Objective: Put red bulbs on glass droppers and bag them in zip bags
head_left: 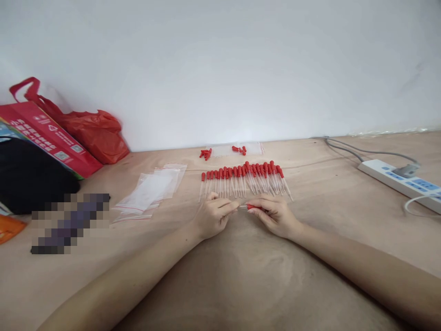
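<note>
Between my two hands lies a dropper (243, 207), a clear tube with a red rubber bulb (253, 207) at its right end. My left hand (217, 213) pinches the tube, and most of the tube is hidden in its fingers. The bulb end is gripped by the thumb and fingers of my right hand (272, 214). Just beyond my hands, a row of droppers (241, 177) lies side by side, red bulbs pointing away from me. Loose red rubber bulbs (206, 154) lie farther back, with several more on a clear zip bag (220, 150) near the wall.
Clear zip bags (148, 191) overlap on the left of the wooden table (248, 285). Beyond a pixelated dark object (70, 225) are a black item (31, 174) and red bags (93, 133). A white power strip (399, 179) with cables is at right, and a wall (220, 69) stands behind.
</note>
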A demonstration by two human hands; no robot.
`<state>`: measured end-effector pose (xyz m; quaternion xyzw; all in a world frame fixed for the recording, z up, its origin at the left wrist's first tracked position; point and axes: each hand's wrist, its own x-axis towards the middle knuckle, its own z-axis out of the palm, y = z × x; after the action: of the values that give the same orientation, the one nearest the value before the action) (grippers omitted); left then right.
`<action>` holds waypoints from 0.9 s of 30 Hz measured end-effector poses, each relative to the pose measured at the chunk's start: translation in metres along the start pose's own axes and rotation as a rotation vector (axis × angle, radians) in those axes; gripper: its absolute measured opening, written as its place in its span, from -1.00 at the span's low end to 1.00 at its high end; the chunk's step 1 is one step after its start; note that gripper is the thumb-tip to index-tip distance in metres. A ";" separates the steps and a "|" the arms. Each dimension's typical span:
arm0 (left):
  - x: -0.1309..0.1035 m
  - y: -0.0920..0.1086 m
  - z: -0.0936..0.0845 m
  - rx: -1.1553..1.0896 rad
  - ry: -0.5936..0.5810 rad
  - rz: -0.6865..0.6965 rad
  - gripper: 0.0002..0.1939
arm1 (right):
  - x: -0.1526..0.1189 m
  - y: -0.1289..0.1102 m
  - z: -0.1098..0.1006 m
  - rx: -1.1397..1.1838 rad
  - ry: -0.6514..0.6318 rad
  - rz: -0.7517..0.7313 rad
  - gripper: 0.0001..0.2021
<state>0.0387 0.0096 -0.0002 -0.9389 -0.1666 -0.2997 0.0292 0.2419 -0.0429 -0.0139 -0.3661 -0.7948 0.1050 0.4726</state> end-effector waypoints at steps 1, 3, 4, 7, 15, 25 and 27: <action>0.000 0.000 -0.001 0.019 -0.006 0.006 -0.77 | -0.001 0.000 0.000 -0.017 -0.004 -0.012 -0.85; -0.001 0.001 -0.001 0.056 -0.016 0.026 -0.77 | -0.001 0.001 0.001 -0.048 -0.012 -0.050 -0.85; -0.002 0.002 -0.001 0.071 -0.014 0.035 -0.77 | -0.001 0.001 0.001 -0.060 -0.016 -0.072 -0.85; -0.003 0.004 -0.001 0.100 0.004 0.053 -0.77 | -0.002 0.001 0.001 -0.092 -0.027 -0.123 -0.84; -0.002 0.009 0.000 0.153 0.041 0.093 -0.78 | -0.001 -0.001 -0.001 -0.254 -0.122 -0.156 -0.83; -0.002 0.012 0.002 0.187 0.014 0.092 -0.78 | 0.001 -0.003 0.000 -0.321 -0.178 -0.151 -0.81; -0.001 0.012 0.002 0.188 0.008 0.084 -0.77 | 0.001 -0.003 0.001 -0.306 -0.172 -0.138 -0.81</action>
<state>0.0430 -0.0011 -0.0021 -0.9370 -0.1545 -0.2850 0.1301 0.2394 -0.0440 -0.0127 -0.3681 -0.8621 -0.0187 0.3478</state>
